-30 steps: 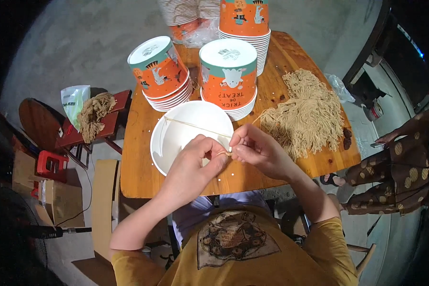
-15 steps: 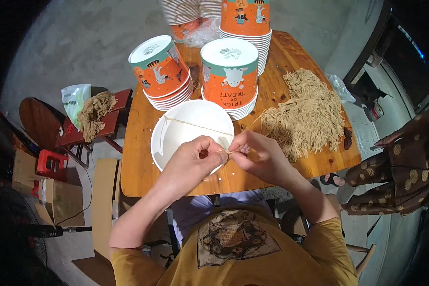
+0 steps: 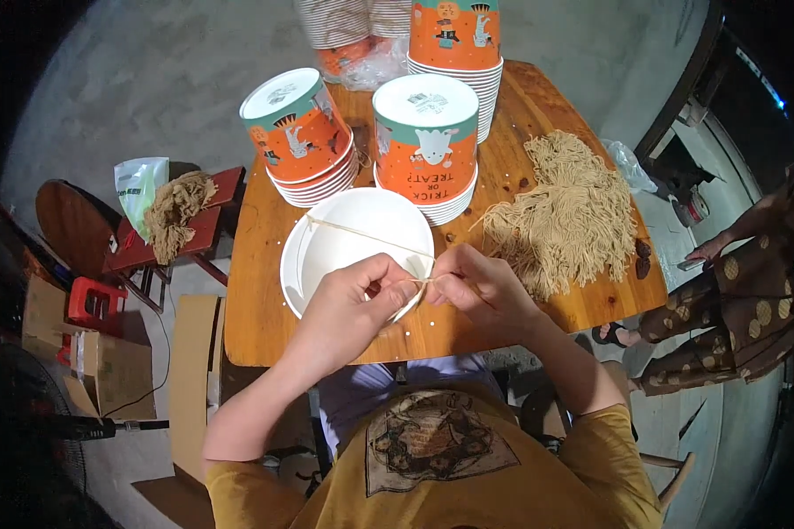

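left hand (image 3: 348, 304) pinches string (image 3: 366, 234) | right hand (image 3: 481, 286) too (over white cup (image 3: 326, 256))

white paper bowl (image 3: 344, 238), tan string (image 3: 362, 234), orange-and-teal cups (image 3: 425, 132), beige yarn pile (image 3: 565, 216)

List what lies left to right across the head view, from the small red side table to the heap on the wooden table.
Tan string bundle on the red side table → white paper bucket → left hand → right hand → pile of tan strings.
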{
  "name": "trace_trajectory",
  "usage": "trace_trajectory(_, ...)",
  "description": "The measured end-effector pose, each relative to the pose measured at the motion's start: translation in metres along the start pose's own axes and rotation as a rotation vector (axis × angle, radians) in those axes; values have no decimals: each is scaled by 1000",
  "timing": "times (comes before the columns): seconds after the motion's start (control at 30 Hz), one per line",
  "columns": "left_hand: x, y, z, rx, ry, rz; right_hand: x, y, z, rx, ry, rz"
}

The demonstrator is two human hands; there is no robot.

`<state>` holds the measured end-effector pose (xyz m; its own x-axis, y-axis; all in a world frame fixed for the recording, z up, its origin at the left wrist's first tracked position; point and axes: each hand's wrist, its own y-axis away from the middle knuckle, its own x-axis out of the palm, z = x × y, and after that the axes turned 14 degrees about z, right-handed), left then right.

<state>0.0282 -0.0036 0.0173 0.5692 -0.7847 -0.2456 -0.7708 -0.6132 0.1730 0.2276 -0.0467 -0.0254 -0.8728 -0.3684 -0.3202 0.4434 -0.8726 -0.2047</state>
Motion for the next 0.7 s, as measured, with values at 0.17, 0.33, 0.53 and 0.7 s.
trace_trajectory(0.17, 0, 1, 7, 34, 42, -5, -3, 2, 4, 28, 39, 38)
trace_trajectory(0.33, 1, 5, 6, 83, -60, -42, -3, 2, -2, -3, 106, 36)
trace_trajectory(0.53, 2, 8, 10, 271, -594, -172, -1, -15, 2, -331, 638, -83)
trace_trajectory(0.7, 8, 16, 8, 300, -860, -306, -1, -12, 12, -454, 948, -68)
